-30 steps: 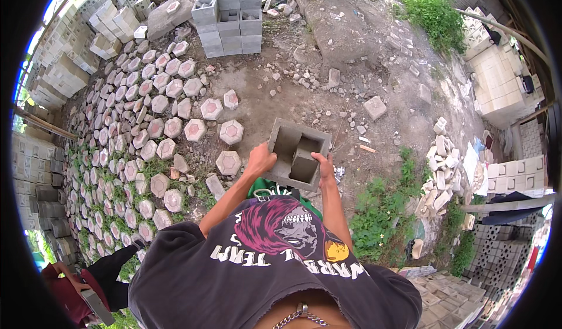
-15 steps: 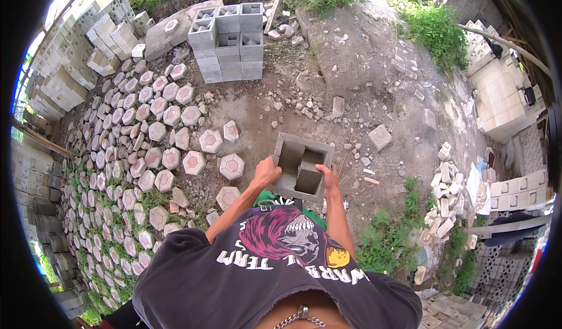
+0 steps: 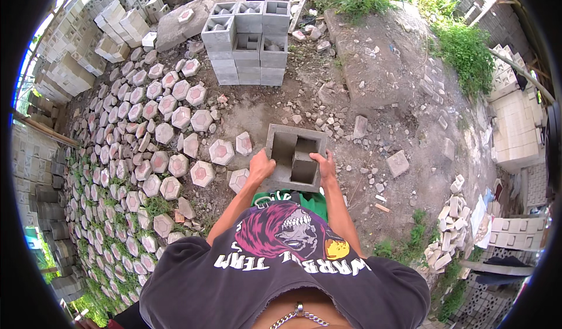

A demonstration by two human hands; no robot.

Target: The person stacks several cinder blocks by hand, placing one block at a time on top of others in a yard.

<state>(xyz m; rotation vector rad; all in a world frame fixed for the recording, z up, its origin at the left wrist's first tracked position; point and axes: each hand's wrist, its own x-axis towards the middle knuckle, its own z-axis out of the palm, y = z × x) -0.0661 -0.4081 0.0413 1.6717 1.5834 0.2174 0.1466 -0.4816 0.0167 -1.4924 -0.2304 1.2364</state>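
Now, block: it is a gray block [image 3: 294,158] right between the two hands, in front of the body, with its open holes facing up.
Left hand: the left hand [image 3: 261,166] is closed on the block's left wall.
Right hand: the right hand [image 3: 326,166] has hold of the right wall, with its thumb over the edge by a hole.
Grip: both hands grasp the same block, one on each side, about level with each other.
Long side: the top looks nearly square, so I can't tell which way is longest. How deep it goes is hidden.
Stack: the block stack [image 3: 249,65] is straight ahead of the grip and a bit to the left, well apart from it. Its top has steps, some blocks high and some low.
Nearer hand: the left hand looks a little closer to the stack.
Dirt: bare dirt [image 3: 249,112] lies between the grip and the stack.
Stones: six-sided stones [image 3: 221,152] lie to the left of the grip.
Bricks: a messy brick pile [image 3: 451,235] sits far to the right of the grip, and closer to the body's side.
Shorts: green shorts [image 3: 316,200] show just behind the block. I can't tell if they touch.
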